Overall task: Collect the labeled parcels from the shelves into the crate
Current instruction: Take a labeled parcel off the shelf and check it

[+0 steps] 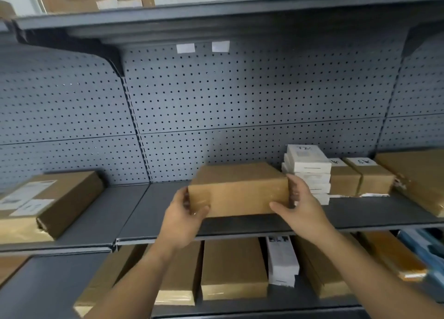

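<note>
The brown parcel sat on the middle shelf, near its front edge, clamped at both ends. The left hand gripped the left end, thumb on the front face. The right hand gripped the right end, fingers curled around the side. Just right of the grip stood a stack of white boxes, then two small labeled boxes. Well left lay a labeled carton. Below the grip, the lower shelf held brown parcels and a white box.
</note>
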